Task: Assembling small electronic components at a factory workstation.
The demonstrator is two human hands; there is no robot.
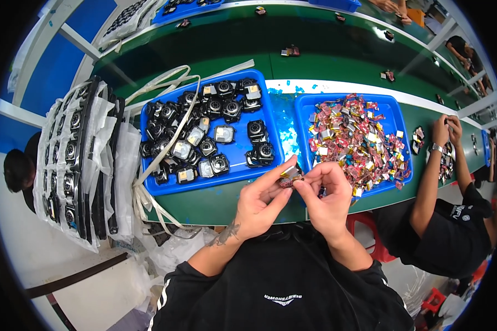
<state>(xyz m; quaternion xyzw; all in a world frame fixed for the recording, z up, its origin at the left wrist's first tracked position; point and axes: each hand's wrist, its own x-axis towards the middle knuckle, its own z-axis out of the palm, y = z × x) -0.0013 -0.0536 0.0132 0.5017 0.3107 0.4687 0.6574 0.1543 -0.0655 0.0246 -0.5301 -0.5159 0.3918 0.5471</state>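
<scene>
Both hands are busy with one thing: a small dark electronic part with red and yellowish bits (289, 176), pinched in the fingertips of the left hand (259, 203) and right hand (329, 199), above the near edge of the long green surface (218, 206), in front of the gap between two trays.

To the left, a rectangular blue plastic tray (234, 176) holds black housings with round dials (230, 108); a pale flat strap (176, 135) crosses its left side. To the right, a smaller blue plastic tray (391, 113) is heaped with little red-and-silver parts (350, 140). Beyond its right edge, a co-worker in black (439, 237) sits along the surface.
</scene>
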